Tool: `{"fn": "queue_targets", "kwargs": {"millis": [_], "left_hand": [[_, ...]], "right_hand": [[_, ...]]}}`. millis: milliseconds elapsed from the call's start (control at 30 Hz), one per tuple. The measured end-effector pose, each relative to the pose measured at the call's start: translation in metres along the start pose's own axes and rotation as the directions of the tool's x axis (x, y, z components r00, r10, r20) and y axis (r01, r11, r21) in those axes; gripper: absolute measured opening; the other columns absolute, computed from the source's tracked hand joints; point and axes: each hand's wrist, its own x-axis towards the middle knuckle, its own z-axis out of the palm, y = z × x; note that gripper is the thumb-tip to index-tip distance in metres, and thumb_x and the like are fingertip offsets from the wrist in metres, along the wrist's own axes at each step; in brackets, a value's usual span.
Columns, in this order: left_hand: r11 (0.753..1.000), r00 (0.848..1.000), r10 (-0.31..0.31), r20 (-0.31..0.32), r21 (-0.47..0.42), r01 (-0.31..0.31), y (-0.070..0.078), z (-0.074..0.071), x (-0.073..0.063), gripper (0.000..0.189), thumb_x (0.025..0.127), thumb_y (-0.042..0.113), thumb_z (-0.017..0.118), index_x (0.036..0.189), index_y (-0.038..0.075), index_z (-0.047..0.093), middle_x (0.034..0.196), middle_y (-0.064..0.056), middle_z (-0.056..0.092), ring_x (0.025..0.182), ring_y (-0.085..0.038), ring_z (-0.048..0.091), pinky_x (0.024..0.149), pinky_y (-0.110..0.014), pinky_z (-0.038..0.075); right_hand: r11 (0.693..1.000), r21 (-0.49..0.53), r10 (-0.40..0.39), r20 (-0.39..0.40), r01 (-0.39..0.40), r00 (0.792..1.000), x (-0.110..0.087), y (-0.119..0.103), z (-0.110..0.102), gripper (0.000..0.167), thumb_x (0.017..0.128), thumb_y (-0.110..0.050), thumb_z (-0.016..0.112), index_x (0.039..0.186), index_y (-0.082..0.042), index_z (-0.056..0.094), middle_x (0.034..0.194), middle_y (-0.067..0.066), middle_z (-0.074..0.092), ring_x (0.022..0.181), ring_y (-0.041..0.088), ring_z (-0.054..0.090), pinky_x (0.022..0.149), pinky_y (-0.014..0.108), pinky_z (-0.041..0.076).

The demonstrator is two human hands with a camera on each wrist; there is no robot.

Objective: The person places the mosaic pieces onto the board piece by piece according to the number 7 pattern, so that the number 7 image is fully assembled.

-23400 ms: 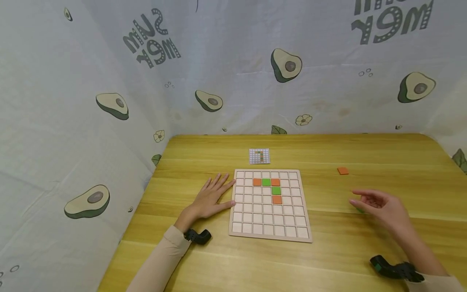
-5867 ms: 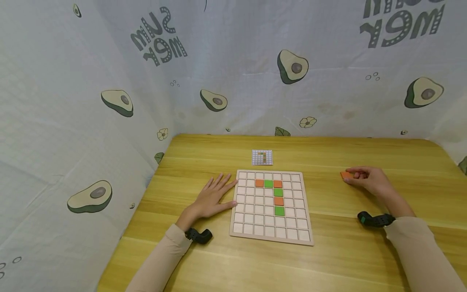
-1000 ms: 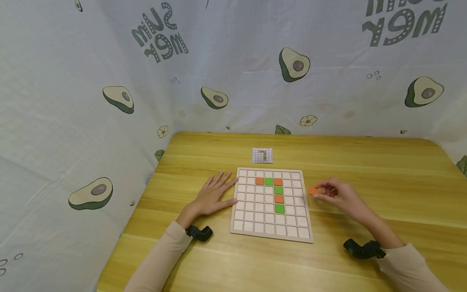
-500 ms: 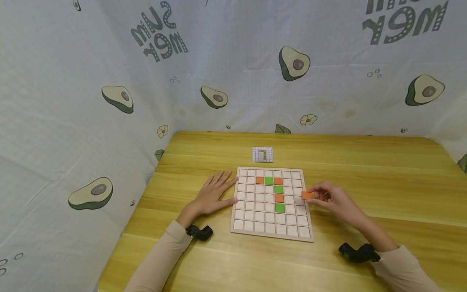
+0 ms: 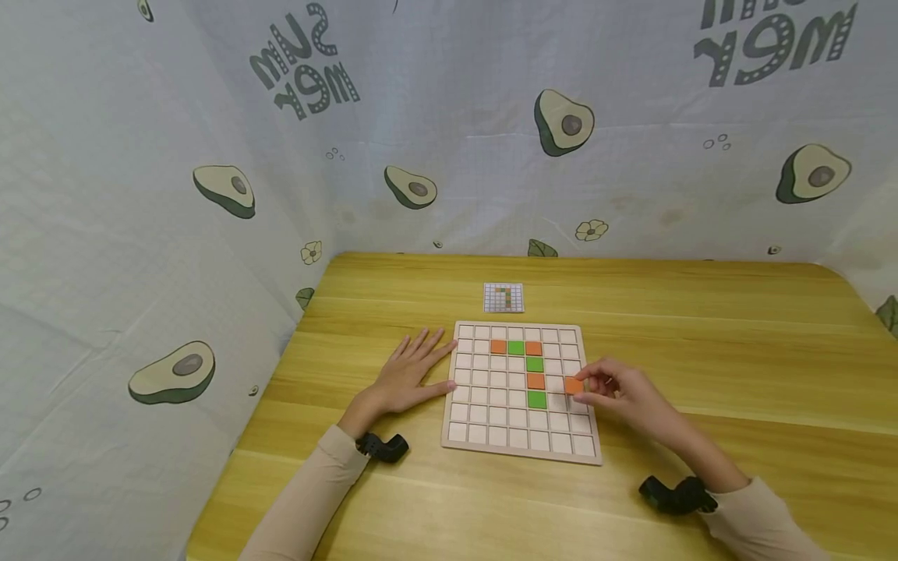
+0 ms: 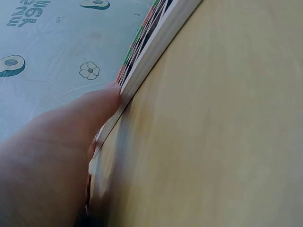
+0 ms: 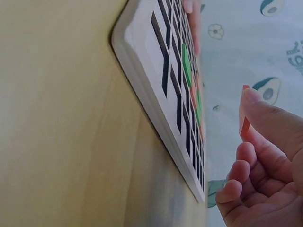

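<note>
A square wooden grid board (image 5: 491,436) lies on the table, with orange and green square tiles set in some of its cells. They form a row of three near the top and a column running down from its right end. My right hand (image 5: 624,396) pinches an orange tile (image 5: 573,386) between thumb and forefinger, above the right-hand columns. In the right wrist view the orange tile (image 7: 245,113) stands on edge, raised off the board. My left hand (image 5: 403,378) lies flat with spread fingers, its thumb and fingertips at the board's left edge.
Behind the board lies a small card (image 5: 503,298) printed with a grid and a coloured pattern. The wooden table (image 5: 701,312) meets a white curtain (image 5: 463,171) with avocado prints at the back and left.
Over the last second my right hand has carried the orange tile leftward from beside the board to over its right columns. Earlier it picked that tile off the table. My left hand stays put.
</note>
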Motion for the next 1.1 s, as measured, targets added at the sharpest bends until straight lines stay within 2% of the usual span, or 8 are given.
{"fn": "queue_targets", "kwargs": {"millis": [167, 400, 733, 1000, 1100], "left_hand": [[1.0, 1.0, -0.008, 0.005, -0.004, 0.008, 0.0, 0.001, 0.0, 0.075, 0.1, 0.063, 0.042, 0.162, 0.031, 0.015, 0.167, -0.002, 0.005, 0.152, -0.025, -0.002, 0.12, -0.048, -0.004], [1.0, 1.0, -0.011, 0.009, 0.002, 0.011, 0.0, 0.001, -0.001, 0.075, 0.1, 0.063, 0.041, 0.162, 0.031, 0.014, 0.167, -0.002, 0.005, 0.152, -0.025, -0.002, 0.12, -0.047, -0.005], [1.0, 1.0, -0.007, -0.001, -0.007, 0.007, 0.002, -0.001, -0.001, 0.075, 0.1, 0.062, 0.042, 0.162, 0.029, 0.017, 0.167, -0.004, 0.007, 0.152, -0.027, 0.0, 0.12, -0.049, -0.004], [1.0, 1.0, -0.003, -0.003, 0.001, 0.003, 0.002, -0.002, -0.002, 0.075, 0.1, 0.062, 0.042, 0.162, 0.029, 0.017, 0.167, -0.004, 0.008, 0.152, -0.027, 0.0, 0.12, -0.049, -0.003], [1.0, 1.0, -0.007, 0.002, 0.002, 0.007, 0.002, -0.002, -0.002, 0.075, 0.099, 0.063, 0.043, 0.162, 0.029, 0.017, 0.167, -0.003, 0.007, 0.152, -0.027, 0.0, 0.12, -0.048, -0.003]], "right_hand": [[1.0, 0.01, 0.009, 0.021, -0.009, 1.0, 0.0, -0.003, 0.007, 0.019, 0.083, -0.001, 0.08, 0.098, 0.002, 0.069, 0.077, 0.0, 0.053, 0.068, 0.008, 0.05, 0.058, 0.021, 0.047], [0.999, 0.047, 0.015, 0.068, -0.018, 0.998, -0.001, -0.008, 0.018, 0.019, 0.084, -0.003, 0.079, 0.098, 0.001, 0.068, 0.078, 0.0, 0.053, 0.068, 0.009, 0.048, 0.055, 0.021, 0.042], [0.995, 0.085, -0.055, 0.08, 0.048, 0.995, -0.002, -0.013, 0.03, 0.019, 0.083, -0.002, 0.08, 0.097, 0.0, 0.067, 0.078, -0.003, 0.053, 0.066, 0.007, 0.047, 0.052, 0.022, 0.042], [0.996, 0.085, 0.004, 0.127, -0.014, 0.992, -0.003, -0.013, 0.034, 0.02, 0.085, -0.007, 0.08, 0.099, -0.001, 0.067, 0.079, -0.001, 0.054, 0.067, 0.008, 0.047, 0.054, 0.022, 0.043], [0.997, 0.082, 0.002, 0.139, -0.013, 0.99, -0.003, -0.014, 0.036, 0.02, 0.085, -0.008, 0.079, 0.098, -0.001, 0.066, 0.079, 0.0, 0.053, 0.067, 0.008, 0.047, 0.054, 0.022, 0.042]]}}
